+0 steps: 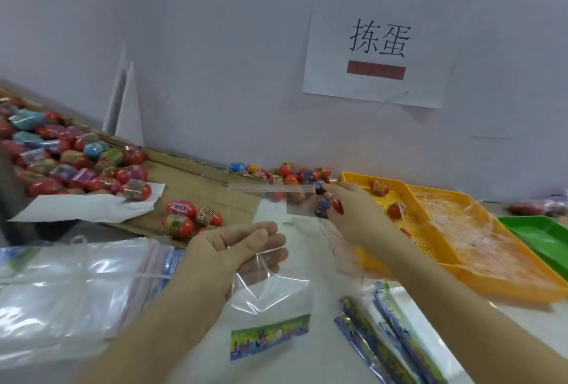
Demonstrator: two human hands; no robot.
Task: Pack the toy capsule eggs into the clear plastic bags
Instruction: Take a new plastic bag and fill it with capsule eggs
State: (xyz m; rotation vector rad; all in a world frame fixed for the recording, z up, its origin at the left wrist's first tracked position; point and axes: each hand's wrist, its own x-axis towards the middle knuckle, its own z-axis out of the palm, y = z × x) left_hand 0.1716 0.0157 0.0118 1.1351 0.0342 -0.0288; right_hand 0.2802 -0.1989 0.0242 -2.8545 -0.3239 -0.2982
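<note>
Head view: right hand (353, 214) around eggs (326, 207)

The left hand (233, 248) pinched a clear bag (273, 291) that had a bright picture strip at its bottom. The right hand (353, 214) held toy eggs (322, 207) just beside the bag's top edge. A big pile of eggs (70, 162) lay on brown cardboard (196, 187) on the left. A yellow tray (430, 248) with a few eggs sat on the right, next to a green tray (547, 236). A paper sign (378, 39) hung on the wall.
</note>
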